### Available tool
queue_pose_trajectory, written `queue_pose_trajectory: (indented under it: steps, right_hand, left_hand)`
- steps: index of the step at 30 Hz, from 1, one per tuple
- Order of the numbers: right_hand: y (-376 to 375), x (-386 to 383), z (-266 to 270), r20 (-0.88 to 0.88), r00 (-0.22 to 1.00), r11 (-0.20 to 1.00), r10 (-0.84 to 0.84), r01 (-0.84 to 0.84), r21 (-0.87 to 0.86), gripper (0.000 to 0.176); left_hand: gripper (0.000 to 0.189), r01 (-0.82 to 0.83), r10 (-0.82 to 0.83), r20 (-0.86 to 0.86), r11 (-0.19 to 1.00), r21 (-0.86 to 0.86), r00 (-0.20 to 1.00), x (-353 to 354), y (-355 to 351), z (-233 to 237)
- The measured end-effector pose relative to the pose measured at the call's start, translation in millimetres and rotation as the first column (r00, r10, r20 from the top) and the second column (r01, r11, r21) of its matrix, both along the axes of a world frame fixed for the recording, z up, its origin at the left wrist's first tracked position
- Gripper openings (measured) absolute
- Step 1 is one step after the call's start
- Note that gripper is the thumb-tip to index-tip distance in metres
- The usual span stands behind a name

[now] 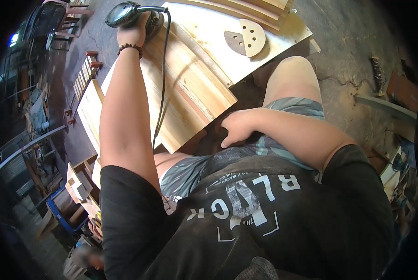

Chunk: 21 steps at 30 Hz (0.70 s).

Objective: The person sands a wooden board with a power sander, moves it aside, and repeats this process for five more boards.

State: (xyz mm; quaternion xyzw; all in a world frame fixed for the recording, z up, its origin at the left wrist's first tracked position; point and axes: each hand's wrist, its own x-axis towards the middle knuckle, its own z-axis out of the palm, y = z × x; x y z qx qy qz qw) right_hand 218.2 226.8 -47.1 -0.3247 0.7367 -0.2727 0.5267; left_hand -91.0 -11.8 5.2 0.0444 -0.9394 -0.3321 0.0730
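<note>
My left hand [132, 36] is stretched far out at the upper left, wrapped round an electric sander [123, 15]. The sander is at the far end of a glued-up wooden panel [190, 88] made of pale and reddish strips. A black cord [164, 70] runs from the tool back along my forearm. My right hand [237, 128] rests by my lap, just off the panel's near edge, thumb apart from the fingers. Nothing shows in it, though its fingertips are partly in shadow. A round sanding disc [253, 39] with holes, half pale and half brown, lies on the board [204, 28] beside the panel.
Stacked wooden boards [260, 14] lie at the top. To the left is a slatted wooden piece with red clamps [93, 59]. My knee [293, 74] is beside the board's right corner. Another person [85, 259] is at the lower left, near a blue-edged container [62, 210].
</note>
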Motion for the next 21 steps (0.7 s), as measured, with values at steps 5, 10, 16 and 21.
queue_pose_trajectory:
  steps: [5,10,16,21]
  right_hand:
    - [3.7,-0.6,16.8,0.008,0.999,0.999,-0.036,0.036,-0.007,0.074]
    - [10.7,3.4,31.9,0.028,0.998,0.994,-0.060,0.062,-0.095,0.054]
    - [18.7,1.3,129.3,0.104,0.986,0.930,-0.129,0.157,-0.331,0.024]
    - [-12.2,-17.8,187.4,-0.560,0.437,0.694,-0.704,0.256,-0.673,0.028]
  left_hand:
    - [0.073,-0.007,0.007,-0.008,1.000,-0.017,1.000,11.9,-0.5,8.4]
    - [0.063,0.043,-0.037,-0.066,0.995,0.093,0.997,56.0,-5.9,-3.6]
    - [0.045,0.013,-0.012,0.021,0.999,-0.048,1.000,143.8,7.6,-13.8]
    - [0.090,0.120,-0.108,0.145,0.990,-0.075,0.984,199.6,29.3,-18.3]
